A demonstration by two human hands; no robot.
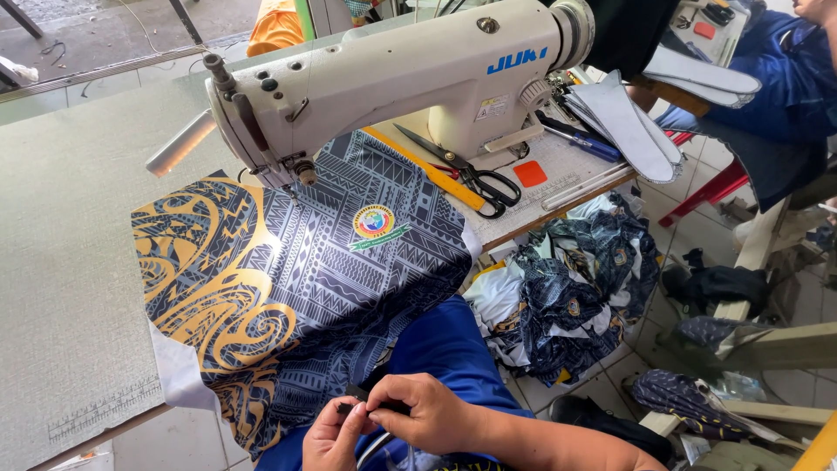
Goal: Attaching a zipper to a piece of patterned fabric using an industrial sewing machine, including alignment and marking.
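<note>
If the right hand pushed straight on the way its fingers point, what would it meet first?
The right hand points left, so it would first meet the left hand, already touching it around the small black piece. Depth looks close.

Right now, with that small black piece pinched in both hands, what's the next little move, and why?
Probably bring the black piece up to the patterned fabric: the left hand and right hand pinch it over the lap, well short of the sewing machine.

Around you: pale tiled floor (697,235) strewn with a fabric heap (575,296), grey-green counter (70,262) in daylight, wooden bench (767,344) at right, red stool (711,194) beyond.
</note>
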